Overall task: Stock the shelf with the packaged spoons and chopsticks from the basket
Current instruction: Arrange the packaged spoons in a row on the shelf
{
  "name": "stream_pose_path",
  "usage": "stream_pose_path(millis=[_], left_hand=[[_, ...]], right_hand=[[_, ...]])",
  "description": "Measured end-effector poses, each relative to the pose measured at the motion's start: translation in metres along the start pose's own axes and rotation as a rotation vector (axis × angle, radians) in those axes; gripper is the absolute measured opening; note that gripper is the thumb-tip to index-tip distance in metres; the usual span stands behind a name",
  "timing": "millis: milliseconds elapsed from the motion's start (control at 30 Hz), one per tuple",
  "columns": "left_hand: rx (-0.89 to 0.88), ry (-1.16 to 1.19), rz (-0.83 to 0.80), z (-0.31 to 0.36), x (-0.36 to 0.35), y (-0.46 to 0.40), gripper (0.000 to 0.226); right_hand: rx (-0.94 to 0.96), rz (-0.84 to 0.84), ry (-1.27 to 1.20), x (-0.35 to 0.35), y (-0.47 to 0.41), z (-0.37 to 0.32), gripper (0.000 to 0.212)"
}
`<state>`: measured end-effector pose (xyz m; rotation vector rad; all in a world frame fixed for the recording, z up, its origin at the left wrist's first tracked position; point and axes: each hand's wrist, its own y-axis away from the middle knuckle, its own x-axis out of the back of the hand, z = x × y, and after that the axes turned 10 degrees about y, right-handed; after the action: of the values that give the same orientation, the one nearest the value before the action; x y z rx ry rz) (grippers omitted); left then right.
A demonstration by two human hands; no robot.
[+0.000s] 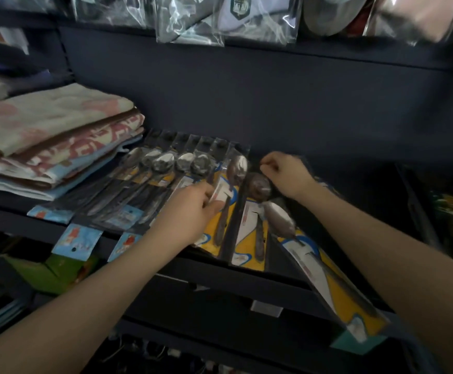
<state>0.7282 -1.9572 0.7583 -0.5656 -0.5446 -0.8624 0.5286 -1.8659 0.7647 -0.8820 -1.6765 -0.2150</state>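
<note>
Two bare forearms reached in from the near edge toward the dark shelf [247,268]. Nearest, one yellow-backed spoon pack [325,271] lay tilted, its lower end hanging past the shelf's front edge on the right. Left hand [190,209] rested on the middle of another yellow spoon pack [226,201], fingers curled and pinching it near the white label. Beside that, a third yellow pack [252,228] lay flat with its spoon bowl pointing toward the back. Right hand [284,175] sat farther in, fingers curled into a loose fist above that pack's top end; whether it gripped anything could not be told. Left of the hands, a row of overlapping dark packs [149,184], each showing a spoon bowl, fanned across the shelf. Folded towels [52,136] were stacked at far left. Clear-bagged goods [220,20] hung above at the back. Basket not in view.
</note>
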Motion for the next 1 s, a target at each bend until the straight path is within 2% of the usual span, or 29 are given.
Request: stream_pose_path(millis=[233,333,433,667,733,800,833,900,967,1000], left_hand=[[-0.021,-0.146,0.089,-0.01,0.016,0.006,0.023],[-0.014,-0.223,0.114,-0.013,0.02,0.013,0.031],[-0.005,-0.349,0.096,-0.012,0.019,0.015,0.035],[0.003,-0.461,0.042,-0.01,0.009,-0.002,0.036],[-0.06,-0.518,0.042,-0.012,0.009,-0.003,0.035],[-0.221,-0.474,0.046,-0.018,0.014,-0.001,0.035],[-0.299,-0.426,0.005,-0.022,0.017,0.0,0.038],[-0.381,-0.35,-0.171,-0.029,0.026,0.007,0.058],[-0.422,-0.372,-0.33,-0.037,0.033,0.014,0.074],[-0.48,-0.405,-0.349,-0.043,0.034,0.017,0.074]], right_hand=[[0.106,-0.067,0.12,-0.018,-0.001,0.001,0.029],[0.06,-0.148,-0.058,-0.008,-0.005,-0.003,0.021],[0.012,-0.153,-0.315,-0.001,-0.01,-0.014,0.014],[-0.019,-0.254,-0.371,0.001,-0.013,-0.03,0.014],[-0.055,-0.229,-0.355,-0.003,-0.017,-0.03,0.016],[-0.101,-0.199,-0.342,-0.009,-0.02,-0.031,0.013],[-0.123,-0.186,-0.346,-0.012,-0.021,-0.031,0.012],[-0.161,-0.178,-0.374,-0.016,-0.024,-0.031,0.021],[-0.174,-0.189,-0.375,-0.02,-0.024,-0.033,0.016],[-0.171,-0.193,-0.353,-0.022,-0.025,-0.034,0.013]])
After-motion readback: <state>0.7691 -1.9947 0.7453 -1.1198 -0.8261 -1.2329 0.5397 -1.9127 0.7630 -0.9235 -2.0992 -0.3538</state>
